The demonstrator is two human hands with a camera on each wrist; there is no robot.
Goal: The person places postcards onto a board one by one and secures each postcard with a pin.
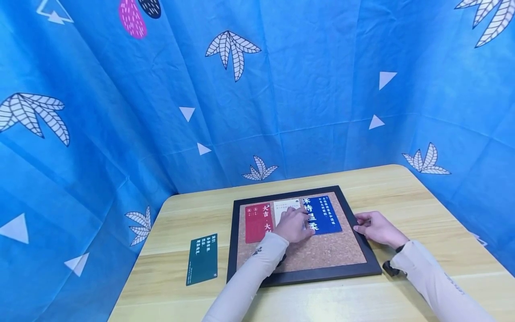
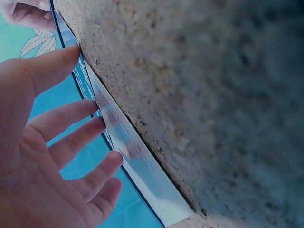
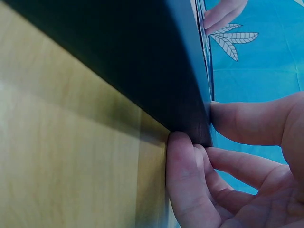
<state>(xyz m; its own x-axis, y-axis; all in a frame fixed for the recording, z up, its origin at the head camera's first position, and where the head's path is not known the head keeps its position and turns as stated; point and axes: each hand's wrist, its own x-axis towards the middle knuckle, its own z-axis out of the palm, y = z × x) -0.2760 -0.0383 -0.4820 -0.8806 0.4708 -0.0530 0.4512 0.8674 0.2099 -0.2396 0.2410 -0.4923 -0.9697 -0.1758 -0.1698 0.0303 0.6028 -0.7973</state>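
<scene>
The board (image 1: 322, 274) lies on the worktop (image 1: 166, 237), right of centre in the lower half of the head view. On its cork, the red card (image 1: 254, 223) is at left, the white card (image 1: 284, 208) in the middle and the blue card (image 1: 329, 222) at right. The left hand (image 1: 294, 225) reaches over the white and blue cards, its fingertips touching them; its grip is apart, thumb away from the spread fingers. The right hand (image 1: 377, 229) has its grip clamped on the board's right edge, thumb on top. The green card (image 1: 203, 260) lies on the worktop at lower left, apart from the board. Blue cloth (image 1: 301, 98) hangs behind, across the upper frame.
</scene>
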